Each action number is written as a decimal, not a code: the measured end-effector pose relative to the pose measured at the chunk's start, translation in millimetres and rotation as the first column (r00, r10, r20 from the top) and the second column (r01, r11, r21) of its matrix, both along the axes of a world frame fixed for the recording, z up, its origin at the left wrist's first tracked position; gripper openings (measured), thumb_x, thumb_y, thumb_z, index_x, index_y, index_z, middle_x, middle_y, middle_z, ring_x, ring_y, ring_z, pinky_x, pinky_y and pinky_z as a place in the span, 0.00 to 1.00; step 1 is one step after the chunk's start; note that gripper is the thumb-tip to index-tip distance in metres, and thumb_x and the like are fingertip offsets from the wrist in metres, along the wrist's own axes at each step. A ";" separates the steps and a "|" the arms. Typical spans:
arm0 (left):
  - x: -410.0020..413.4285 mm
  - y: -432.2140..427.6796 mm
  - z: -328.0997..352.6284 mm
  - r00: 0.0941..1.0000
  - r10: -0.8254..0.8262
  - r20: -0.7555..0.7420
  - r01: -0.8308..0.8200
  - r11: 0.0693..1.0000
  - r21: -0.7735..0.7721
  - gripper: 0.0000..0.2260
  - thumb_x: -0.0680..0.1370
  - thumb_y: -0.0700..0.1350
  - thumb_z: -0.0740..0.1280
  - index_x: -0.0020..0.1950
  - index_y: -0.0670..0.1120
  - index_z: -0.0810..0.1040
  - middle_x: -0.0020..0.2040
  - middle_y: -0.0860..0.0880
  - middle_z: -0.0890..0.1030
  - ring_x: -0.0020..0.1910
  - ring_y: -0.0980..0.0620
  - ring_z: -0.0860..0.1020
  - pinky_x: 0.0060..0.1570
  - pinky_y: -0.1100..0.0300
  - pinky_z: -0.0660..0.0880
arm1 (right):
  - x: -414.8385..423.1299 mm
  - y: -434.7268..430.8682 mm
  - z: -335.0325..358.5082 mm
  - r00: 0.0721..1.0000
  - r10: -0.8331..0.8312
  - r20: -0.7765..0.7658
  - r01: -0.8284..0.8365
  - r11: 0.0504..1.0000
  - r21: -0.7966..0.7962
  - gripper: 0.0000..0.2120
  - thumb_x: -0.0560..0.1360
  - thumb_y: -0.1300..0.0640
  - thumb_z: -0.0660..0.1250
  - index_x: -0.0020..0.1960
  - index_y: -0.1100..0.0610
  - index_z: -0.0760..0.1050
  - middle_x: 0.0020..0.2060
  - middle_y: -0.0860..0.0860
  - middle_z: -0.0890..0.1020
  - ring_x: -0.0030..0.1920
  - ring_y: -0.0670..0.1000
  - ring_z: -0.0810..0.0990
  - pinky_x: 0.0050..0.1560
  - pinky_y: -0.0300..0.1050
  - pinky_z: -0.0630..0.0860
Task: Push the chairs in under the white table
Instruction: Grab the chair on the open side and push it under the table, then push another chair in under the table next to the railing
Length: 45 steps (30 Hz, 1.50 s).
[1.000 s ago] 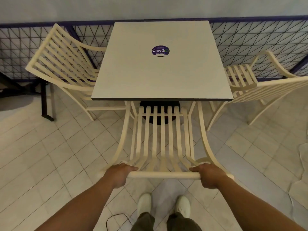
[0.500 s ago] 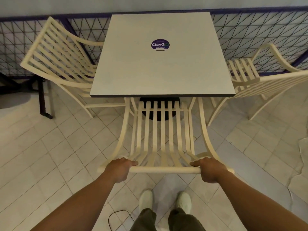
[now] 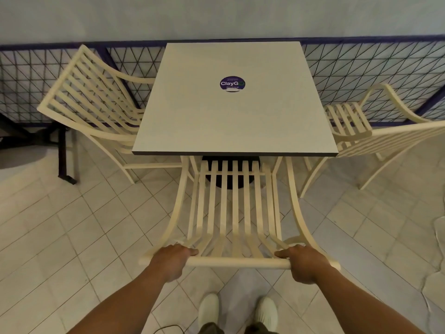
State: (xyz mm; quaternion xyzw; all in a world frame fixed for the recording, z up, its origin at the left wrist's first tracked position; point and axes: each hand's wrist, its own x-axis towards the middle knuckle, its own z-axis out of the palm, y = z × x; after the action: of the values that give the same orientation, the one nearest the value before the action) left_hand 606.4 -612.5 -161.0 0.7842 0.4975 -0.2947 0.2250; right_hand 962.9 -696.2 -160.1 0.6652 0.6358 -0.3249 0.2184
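Grips top rail (image 3: 238, 262) of near chair (image 3: 235, 208) with left hand (image 3: 172, 261) and right hand (image 3: 304, 262); faces white tabletop (image 3: 233, 116) flanked by left chair (image 3: 89, 100) and right chair (image 3: 385, 138).

Both hands (image 3: 172, 261) (image 3: 304, 262) grip the chair's top rail (image 3: 238, 262).

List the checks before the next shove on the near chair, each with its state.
Left hand grips the top rail of the near cream slatted chair: ok.
Right hand grips that rail: ok.
Chair square to the white square table: ok.
Seat fully under the tabletop: not ok.
Chair legs clear of the black round table base: cannot tell.
Cream slatted chair on the right pushed in: not ok.
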 end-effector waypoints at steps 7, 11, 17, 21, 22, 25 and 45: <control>0.7 5.7 2.2 1.000 0.002 -0.002 -0.002 1.000 0.021 0.35 0.77 0.33 0.63 0.77 0.63 0.64 0.64 0.50 0.78 0.58 0.46 0.79 0.54 0.54 0.76 | 0.5 5.1 -3.0 1.000 -0.007 -0.009 0.007 1.000 0.009 0.32 0.75 0.59 0.67 0.74 0.36 0.65 0.63 0.47 0.77 0.58 0.50 0.78 0.59 0.46 0.76; 0.6 4.5 4.8 1.000 0.011 0.013 -0.012 1.000 0.021 0.34 0.78 0.34 0.64 0.77 0.64 0.63 0.64 0.50 0.78 0.57 0.47 0.79 0.54 0.54 0.77 | 0.6 5.1 -4.1 1.000 -0.005 -0.008 0.005 1.000 0.013 0.32 0.75 0.59 0.67 0.73 0.36 0.66 0.62 0.47 0.78 0.57 0.50 0.79 0.59 0.46 0.76; -1.0 -0.7 10.2 0.996 0.002 0.090 -0.003 1.000 0.013 0.26 0.79 0.53 0.66 0.77 0.60 0.63 0.67 0.53 0.77 0.60 0.49 0.78 0.55 0.55 0.74 | -3.9 1.2 4.1 1.000 -0.004 -0.012 0.004 1.000 0.024 0.25 0.76 0.55 0.65 0.70 0.37 0.69 0.60 0.48 0.78 0.56 0.52 0.79 0.57 0.48 0.77; 3.4 -8.5 17.2 0.992 -0.008 0.125 0.010 1.000 -0.012 0.30 0.78 0.55 0.66 0.79 0.55 0.59 0.72 0.51 0.72 0.65 0.46 0.75 0.59 0.53 0.73 | -9.5 -7.3 14.8 1.000 0.009 -0.008 -0.009 0.998 0.069 0.21 0.77 0.49 0.64 0.69 0.40 0.69 0.61 0.47 0.79 0.57 0.51 0.79 0.59 0.49 0.76; 5.0 -11.4 18.9 0.992 -0.017 0.128 0.019 1.000 -0.011 0.32 0.79 0.55 0.66 0.80 0.54 0.57 0.74 0.50 0.70 0.66 0.45 0.73 0.61 0.52 0.72 | -12.1 -9.1 17.8 1.000 0.002 -0.004 -0.001 0.996 0.087 0.23 0.77 0.48 0.64 0.71 0.41 0.68 0.62 0.47 0.79 0.59 0.51 0.78 0.61 0.49 0.75; 12.0 -19.8 30.7 0.987 -0.081 0.138 0.083 0.997 -0.007 0.34 0.80 0.55 0.64 0.81 0.49 0.52 0.78 0.48 0.64 0.72 0.45 0.67 0.69 0.51 0.66 | -21.5 -18.2 27.9 0.999 -0.038 -0.024 0.041 0.991 0.129 0.27 0.78 0.48 0.64 0.76 0.46 0.63 0.67 0.49 0.76 0.64 0.53 0.76 0.65 0.49 0.72; 139.2 -74.8 53.1 0.770 -0.573 0.282 0.622 0.773 -0.128 0.24 0.79 0.55 0.66 0.73 0.50 0.72 0.69 0.49 0.76 0.64 0.48 0.76 0.63 0.53 0.73 | -35.0 -173.4 43.0 0.779 -0.611 -0.144 0.625 0.774 0.098 0.30 0.78 0.40 0.63 0.76 0.49 0.65 0.72 0.51 0.72 0.70 0.55 0.71 0.69 0.53 0.69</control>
State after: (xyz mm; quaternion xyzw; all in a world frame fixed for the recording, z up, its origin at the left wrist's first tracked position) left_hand 745.5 -687.2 -107.9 0.9013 0.1571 -0.3114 0.2570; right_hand 927.9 -869.5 -117.1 0.8328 0.4136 -0.3675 0.0187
